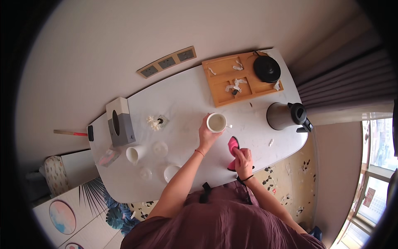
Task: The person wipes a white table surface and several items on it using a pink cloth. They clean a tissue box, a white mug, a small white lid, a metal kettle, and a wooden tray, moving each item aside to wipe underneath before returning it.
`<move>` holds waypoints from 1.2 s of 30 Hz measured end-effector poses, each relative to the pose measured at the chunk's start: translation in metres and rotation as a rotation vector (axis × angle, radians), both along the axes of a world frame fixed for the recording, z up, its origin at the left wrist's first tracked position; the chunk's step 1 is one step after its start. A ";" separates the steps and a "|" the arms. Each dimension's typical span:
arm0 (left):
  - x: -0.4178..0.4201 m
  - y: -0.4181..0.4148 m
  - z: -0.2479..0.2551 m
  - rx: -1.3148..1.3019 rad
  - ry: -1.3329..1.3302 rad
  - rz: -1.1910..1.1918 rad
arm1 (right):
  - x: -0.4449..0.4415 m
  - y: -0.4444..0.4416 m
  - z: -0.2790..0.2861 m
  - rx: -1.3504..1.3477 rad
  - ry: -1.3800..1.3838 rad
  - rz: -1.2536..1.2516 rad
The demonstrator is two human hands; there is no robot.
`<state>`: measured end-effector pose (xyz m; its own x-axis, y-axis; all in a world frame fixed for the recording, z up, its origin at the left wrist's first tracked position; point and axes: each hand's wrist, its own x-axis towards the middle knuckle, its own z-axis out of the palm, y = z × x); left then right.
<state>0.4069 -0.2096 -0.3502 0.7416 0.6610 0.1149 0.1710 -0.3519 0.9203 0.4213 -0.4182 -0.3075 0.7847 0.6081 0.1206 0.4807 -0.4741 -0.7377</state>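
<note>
My left hand (209,133) is closed around a white mug (216,122) above the marble-look table (186,102); the mug's handle points right. My right hand (244,160) pinches a pink item with a black edge (233,145), perhaps a cloth, just to the lower right of the mug. To the left, a white cup (133,154) lies tilted near clear glass pieces (160,149) and a white round dish (171,172), which my left forearm partly hides. A small reed diffuser bottle (163,120) with pale flowers is left of the mug.
A wooden compartment tray (217,101) holds tissue scraps and a black kettle base (266,69). An electric kettle (277,116) stands at the right edge, near a grey curtain (345,81). A grey-and-white tissue box (122,127) is at the left. Dark scraps litter the floor.
</note>
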 end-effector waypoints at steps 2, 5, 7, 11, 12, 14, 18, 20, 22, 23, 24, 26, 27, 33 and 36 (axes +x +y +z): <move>-0.006 0.002 0.000 -0.100 -0.060 0.087 | -0.010 0.010 -0.007 -0.005 -0.011 0.200; -0.024 0.004 0.035 -0.138 -0.197 0.157 | -0.022 0.039 -0.031 -0.029 -0.139 0.686; -0.048 0.012 0.053 -0.170 -0.279 0.191 | -0.027 0.065 -0.050 -0.094 -0.225 0.854; -0.101 0.019 0.056 -0.124 -0.224 0.267 | -0.007 0.153 -0.075 -0.015 -0.090 0.687; -0.111 0.018 0.057 -0.162 -0.180 0.280 | 0.007 0.181 -0.079 0.036 -0.161 0.708; -0.127 0.016 0.062 -0.237 -0.101 0.309 | 0.031 0.234 -0.070 -0.070 -0.441 0.678; -0.139 0.010 0.057 -0.344 -0.061 0.310 | 0.077 0.322 -0.067 -0.198 -0.472 0.449; -0.138 0.010 0.055 -0.347 -0.099 0.299 | 0.104 0.352 -0.068 -0.252 -0.553 0.382; -0.131 0.012 0.058 -0.384 -0.111 0.268 | 0.135 0.376 -0.082 -0.354 -0.589 0.286; -0.129 0.012 0.058 -0.407 -0.116 0.254 | 0.146 0.382 -0.090 -0.443 -0.649 0.249; -0.128 0.012 0.058 -0.389 -0.118 0.252 | 0.146 0.390 -0.088 -0.615 -0.642 0.234; -0.123 0.013 0.058 -0.354 -0.120 0.239 | 0.143 0.400 -0.085 -0.964 -0.623 0.190; -0.121 0.013 0.059 -0.371 -0.123 0.248 | 0.140 0.401 -0.087 -1.008 -0.564 0.096; -0.121 0.012 0.064 -0.482 -0.084 0.260 | 0.123 0.346 -0.096 -1.107 -0.276 -0.057; -0.120 0.012 0.070 -0.390 -0.001 0.249 | 0.083 0.285 -0.101 -1.037 -0.431 0.016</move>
